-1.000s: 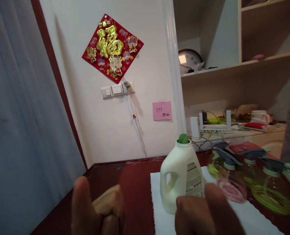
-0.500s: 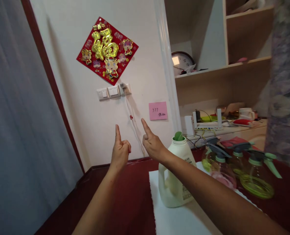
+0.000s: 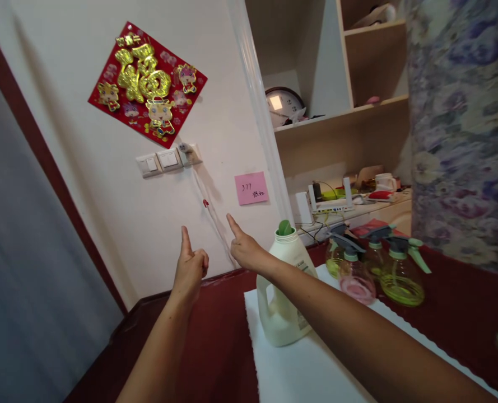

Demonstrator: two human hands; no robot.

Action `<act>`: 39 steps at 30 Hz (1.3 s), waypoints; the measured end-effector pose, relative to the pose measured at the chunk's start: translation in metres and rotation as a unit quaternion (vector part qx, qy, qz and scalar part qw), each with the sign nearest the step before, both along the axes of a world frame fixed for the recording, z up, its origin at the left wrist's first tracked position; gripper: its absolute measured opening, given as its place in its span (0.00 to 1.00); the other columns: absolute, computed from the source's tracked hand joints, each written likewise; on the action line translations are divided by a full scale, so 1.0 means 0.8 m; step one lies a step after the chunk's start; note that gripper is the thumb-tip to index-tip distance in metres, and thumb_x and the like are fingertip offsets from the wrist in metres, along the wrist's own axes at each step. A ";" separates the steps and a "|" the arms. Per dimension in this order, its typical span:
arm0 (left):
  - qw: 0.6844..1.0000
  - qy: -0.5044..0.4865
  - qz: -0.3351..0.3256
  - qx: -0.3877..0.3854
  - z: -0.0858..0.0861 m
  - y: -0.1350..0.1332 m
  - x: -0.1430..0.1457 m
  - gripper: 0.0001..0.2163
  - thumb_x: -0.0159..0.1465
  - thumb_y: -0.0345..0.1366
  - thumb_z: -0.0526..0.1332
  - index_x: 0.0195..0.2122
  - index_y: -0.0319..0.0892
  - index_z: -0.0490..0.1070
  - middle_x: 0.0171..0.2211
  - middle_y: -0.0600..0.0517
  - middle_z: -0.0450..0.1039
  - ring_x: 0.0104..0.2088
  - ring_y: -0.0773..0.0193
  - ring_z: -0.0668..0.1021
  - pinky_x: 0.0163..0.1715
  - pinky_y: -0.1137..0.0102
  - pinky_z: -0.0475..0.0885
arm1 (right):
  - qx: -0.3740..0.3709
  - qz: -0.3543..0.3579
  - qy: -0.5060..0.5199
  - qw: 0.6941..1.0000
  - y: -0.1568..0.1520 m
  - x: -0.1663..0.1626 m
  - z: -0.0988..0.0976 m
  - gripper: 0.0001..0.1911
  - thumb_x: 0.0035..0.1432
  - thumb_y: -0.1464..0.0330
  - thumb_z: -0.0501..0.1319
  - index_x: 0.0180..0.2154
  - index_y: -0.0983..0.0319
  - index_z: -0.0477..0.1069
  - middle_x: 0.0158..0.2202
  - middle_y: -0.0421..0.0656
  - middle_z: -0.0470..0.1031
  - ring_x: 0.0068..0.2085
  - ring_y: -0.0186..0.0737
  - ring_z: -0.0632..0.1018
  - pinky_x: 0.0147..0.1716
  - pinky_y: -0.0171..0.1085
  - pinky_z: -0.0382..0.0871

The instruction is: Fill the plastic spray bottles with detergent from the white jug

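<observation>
My left hand (image 3: 192, 266) is raised in the air over the dark red table, its index finger pointing up and the other fingers curled in. Nothing shows in it. Across from it, my right hand (image 3: 245, 247) also points upward with the index finger, the rest folded, and no object is visible in it. A pale green jug-like bottle (image 3: 293, 252) with a side handle stands upright just behind and below my right wrist. Its open neck holds a green spout (image 3: 284, 228). My right forearm hides part of the bottle's front and label.
Several spray bottles (image 3: 402, 280) with yellow-green or pink liquid stand to the right. A white sheet (image 3: 269, 369) lies on the red table (image 3: 215, 336). Behind are a wall with a pink note (image 3: 251, 188), switches (image 3: 168, 159), a white router (image 3: 333, 204), and shelves with a clock (image 3: 282, 103).
The view has turned to the right, so the wall, bottle and sprayers sit further left, and something greenish shows at the right edge. Both hands keep the same pointing pose.
</observation>
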State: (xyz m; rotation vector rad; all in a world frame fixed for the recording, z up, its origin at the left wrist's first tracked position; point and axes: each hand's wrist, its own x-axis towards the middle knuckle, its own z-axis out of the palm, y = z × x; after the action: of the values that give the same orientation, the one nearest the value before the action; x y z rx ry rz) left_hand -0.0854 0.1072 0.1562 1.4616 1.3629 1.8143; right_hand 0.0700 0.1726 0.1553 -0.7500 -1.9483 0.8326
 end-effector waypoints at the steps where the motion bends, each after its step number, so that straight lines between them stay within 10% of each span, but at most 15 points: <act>1: 1.000 0.003 0.000 -0.001 0.001 -0.001 0.001 0.54 0.53 0.28 0.58 0.79 0.50 0.31 0.17 0.65 0.60 0.17 0.70 0.55 0.18 0.77 0.51 | -0.002 -0.002 -0.002 1.000 0.000 0.001 0.000 0.54 0.56 0.81 0.54 0.78 0.57 0.37 0.28 0.37 0.73 0.27 0.39 0.69 0.39 0.37 0.71; 20: 0.999 0.043 0.016 -0.014 -0.003 -0.003 0.007 0.54 0.52 0.31 0.58 0.79 0.50 0.33 0.18 0.66 0.61 0.16 0.71 0.56 0.17 0.78 0.52 | 0.015 -0.009 -0.027 1.000 0.007 0.007 -0.008 0.54 0.57 0.79 0.55 0.78 0.60 0.33 0.30 0.40 0.74 0.31 0.44 0.72 0.38 0.39 0.70; 27: 0.997 0.068 -0.001 -0.032 -0.023 -0.003 0.010 0.45 0.56 0.37 0.61 0.77 0.43 0.50 0.18 0.66 0.59 0.18 0.70 0.56 0.19 0.76 0.53 | 0.007 0.006 0.050 0.999 -0.021 0.024 -0.017 0.49 0.60 0.78 0.52 0.77 0.69 0.31 0.28 0.36 0.69 0.32 0.43 0.73 0.40 0.40 0.73; 32: 0.997 0.020 -0.028 -0.064 -0.040 -0.014 0.027 0.49 0.54 0.43 0.71 0.76 0.44 0.52 0.36 0.54 0.78 0.32 0.63 0.76 0.32 0.70 0.71 | 0.025 0.059 0.089 0.994 -0.067 0.063 -0.049 0.46 0.60 0.78 0.53 0.77 0.65 0.43 0.30 0.35 0.73 0.36 0.39 0.76 0.45 0.39 0.72; 39: 0.997 0.030 -0.010 -0.071 -0.068 -0.038 0.049 0.40 0.57 0.53 0.73 0.67 0.45 0.66 0.48 0.48 0.78 0.50 0.54 0.79 0.48 0.64 0.73 | -0.031 0.092 -0.005 0.995 -0.140 0.164 -0.128 0.26 0.62 0.63 0.62 0.62 0.59 0.75 0.42 0.46 0.82 0.39 0.44 0.79 0.43 0.41 0.72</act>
State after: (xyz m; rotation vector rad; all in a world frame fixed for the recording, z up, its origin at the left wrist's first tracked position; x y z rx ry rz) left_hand -0.0465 0.0767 0.1015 1.4597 1.4685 1.6380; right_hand 0.2011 0.0605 0.0529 -0.6187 -2.0309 1.0059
